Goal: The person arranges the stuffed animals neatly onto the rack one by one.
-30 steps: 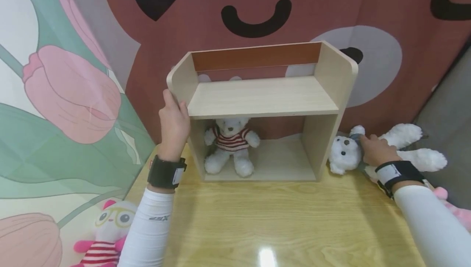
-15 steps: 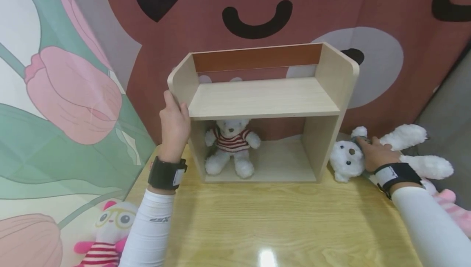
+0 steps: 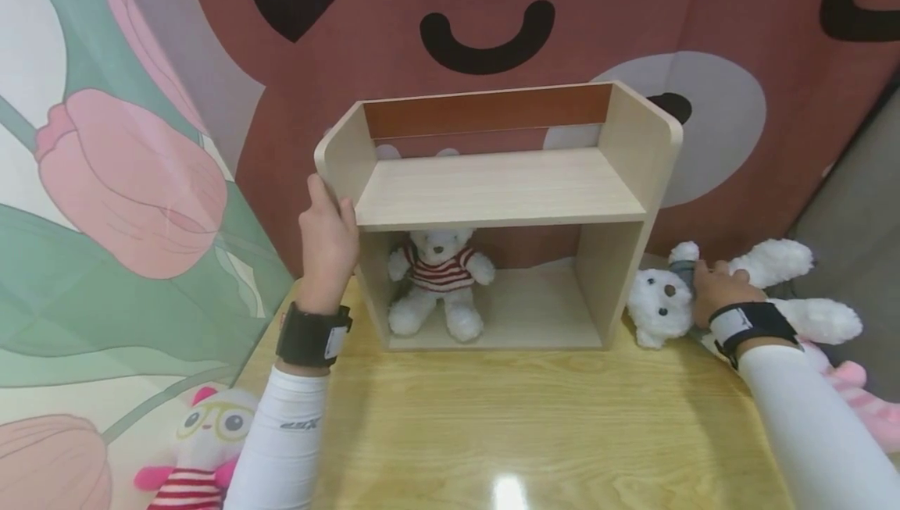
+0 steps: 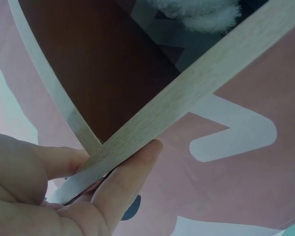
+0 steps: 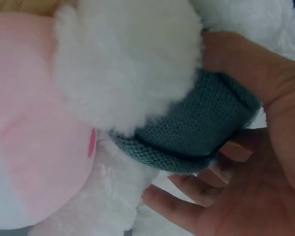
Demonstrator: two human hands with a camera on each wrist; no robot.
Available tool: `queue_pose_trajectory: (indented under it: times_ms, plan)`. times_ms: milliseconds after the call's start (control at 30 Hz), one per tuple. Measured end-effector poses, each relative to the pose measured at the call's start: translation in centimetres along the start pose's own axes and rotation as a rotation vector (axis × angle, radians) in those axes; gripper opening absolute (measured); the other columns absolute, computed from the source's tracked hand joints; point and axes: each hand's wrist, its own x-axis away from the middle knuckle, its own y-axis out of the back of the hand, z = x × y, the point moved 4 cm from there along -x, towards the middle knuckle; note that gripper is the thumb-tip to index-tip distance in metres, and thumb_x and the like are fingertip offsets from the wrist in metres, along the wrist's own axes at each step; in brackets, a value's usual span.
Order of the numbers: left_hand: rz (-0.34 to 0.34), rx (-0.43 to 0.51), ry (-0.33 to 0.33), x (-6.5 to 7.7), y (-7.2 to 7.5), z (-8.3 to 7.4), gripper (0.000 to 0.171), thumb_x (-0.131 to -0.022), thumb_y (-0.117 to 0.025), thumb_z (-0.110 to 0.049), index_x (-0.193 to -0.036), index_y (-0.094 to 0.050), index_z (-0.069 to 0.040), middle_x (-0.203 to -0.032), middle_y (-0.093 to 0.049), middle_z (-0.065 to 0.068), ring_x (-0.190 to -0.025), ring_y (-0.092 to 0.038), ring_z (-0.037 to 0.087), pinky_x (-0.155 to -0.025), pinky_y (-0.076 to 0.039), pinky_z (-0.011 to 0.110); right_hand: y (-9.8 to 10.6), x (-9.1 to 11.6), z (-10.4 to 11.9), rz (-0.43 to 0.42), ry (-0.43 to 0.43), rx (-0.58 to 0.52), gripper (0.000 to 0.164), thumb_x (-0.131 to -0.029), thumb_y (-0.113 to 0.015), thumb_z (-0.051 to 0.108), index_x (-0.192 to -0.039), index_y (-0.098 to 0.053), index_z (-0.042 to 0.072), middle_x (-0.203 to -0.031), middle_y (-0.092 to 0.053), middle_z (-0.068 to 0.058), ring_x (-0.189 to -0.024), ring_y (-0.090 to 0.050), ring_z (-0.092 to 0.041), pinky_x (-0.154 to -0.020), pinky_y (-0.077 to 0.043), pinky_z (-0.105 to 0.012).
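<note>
A small light-wood shelf unit (image 3: 502, 186) stands on the table. My left hand (image 3: 328, 240) grips its left side panel, thumb on one face and fingers on the other, as the left wrist view shows at the panel edge (image 4: 152, 113). A white teddy bear (image 3: 441, 279) in a red-striped shirt sits in the lower compartment, towards the left. To the right of the unit a second white teddy bear (image 3: 657, 303) lies on its side, wearing a grey-green knitted sweater (image 5: 187, 123). My right hand (image 3: 727, 291) holds this bear round its sweater; part of its body is hidden behind the hand.
A pink plush toy (image 3: 861, 408) lies beside the second bear, close under my right forearm. At the lower left is a white and pink plush toy with glasses (image 3: 211, 432). Printed cloth walls stand behind and left of the wooden table (image 3: 562, 424).
The bear under my right hand has shifted slightly towards me and its head has turned a little. My left hand stays on the shelf panel.
</note>
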Motion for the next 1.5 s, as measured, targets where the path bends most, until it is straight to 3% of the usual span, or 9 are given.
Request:
queue_pose_trajectory:
  times_ms: [133, 300, 467, 767, 1033, 1233, 1367, 1500]
  plan:
    - [0.014, 0.002, 0.003, 0.1, 0.0, 0.0, 0.041, -0.107, -0.043, -0.02, -0.141, -0.03, -0.003, -0.108, -0.062, 0.036, -0.103, -0.066, 0.046, -0.078, -0.055, 0.054, -0.1, 0.2, -0.6, 0.03, -0.015, -0.006, 0.08, -0.079, -0.072, 0.009, -0.141, -0.029, -0.019, -0.127, -0.028, -0.047, -0.106, -0.036, -0.071, -0.076, -0.042, -0.073]
    - [0.01, 0.003, -0.015, 0.1, -0.1, 0.0, 0.041, -0.107, -0.043, -0.019, -0.141, -0.03, -0.002, -0.107, -0.062, 0.036, -0.101, -0.067, 0.046, -0.077, -0.055, 0.054, 0.4, 1.2, -0.7, 0.096, -0.035, -0.036, 0.092, -0.076, -0.075, 0.012, -0.144, -0.022, -0.019, -0.136, -0.022, -0.046, -0.106, -0.041, -0.071, -0.083, -0.041, -0.074]
    - [-0.006, 0.0, -0.029, 0.1, 0.2, -0.1, 0.041, -0.106, -0.044, -0.018, -0.14, -0.03, -0.001, -0.104, -0.062, 0.037, -0.099, -0.066, 0.048, -0.077, -0.054, 0.056, 0.3, 0.6, -1.6, 0.121, -0.002, -0.046, 0.098, -0.071, -0.081, 0.014, -0.14, -0.022, -0.022, -0.133, -0.031, -0.047, -0.107, -0.046, -0.065, -0.083, -0.043, -0.071]
    - [-0.008, 0.012, -0.031, -0.2, 0.6, 0.0, 0.04, -0.106, -0.044, -0.018, -0.139, -0.031, -0.001, -0.104, -0.062, 0.035, -0.098, -0.067, 0.047, -0.077, -0.055, 0.054, -0.2, -1.5, -3.6, 0.031, 0.093, 0.011, 0.105, -0.061, -0.092, 0.027, -0.133, -0.033, -0.022, -0.122, -0.044, -0.045, -0.102, -0.051, -0.063, -0.077, -0.046, -0.071]
    - [-0.008, 0.004, -0.03, -0.2, 0.4, 0.1, 0.039, -0.106, -0.044, -0.018, -0.139, -0.031, -0.001, -0.1, -0.062, 0.035, -0.092, -0.067, 0.046, -0.072, -0.055, 0.053, 1.1, -0.4, -4.1, -0.056, 0.085, -0.01, 0.105, -0.064, -0.09, 0.037, -0.131, -0.03, -0.019, -0.119, -0.039, -0.043, -0.091, -0.051, -0.064, -0.067, -0.045, -0.07]
    - [0.013, 0.007, -0.014, -0.2, 0.2, 0.2, 0.04, -0.106, -0.044, -0.018, -0.14, -0.03, -0.002, -0.104, -0.062, 0.035, -0.094, -0.068, 0.046, -0.073, -0.056, 0.053, 2.1, 0.5, -4.0, -0.221, 0.088, -0.065, 0.108, -0.065, -0.09, 0.047, -0.133, -0.032, -0.015, -0.118, -0.04, -0.038, -0.091, -0.052, -0.062, -0.064, -0.043, -0.072]
    - [0.026, 0.012, -0.009, -0.2, 0.1, 0.2, 0.041, -0.106, -0.043, -0.018, -0.141, -0.029, -0.003, -0.108, -0.062, 0.034, -0.098, -0.068, 0.045, -0.075, -0.057, 0.052, 2.9, 1.0, -3.5, -0.306, 0.087, -0.103, 0.115, -0.067, -0.086, 0.058, -0.139, -0.031, -0.013, -0.127, -0.037, -0.037, -0.098, -0.048, -0.063, -0.069, -0.041, -0.076]
    - [0.028, 0.017, -0.013, -0.2, 0.0, 0.3, 0.04, -0.106, -0.043, -0.018, -0.141, -0.029, -0.003, -0.11, -0.062, 0.034, -0.1, -0.067, 0.045, -0.075, -0.057, 0.052, 4.1, 1.5, -3.1, -0.342, 0.067, -0.159, 0.118, -0.07, -0.087, 0.054, -0.144, -0.025, -0.014, -0.137, -0.031, -0.04, -0.11, -0.04, -0.063, -0.079, -0.037, -0.079]
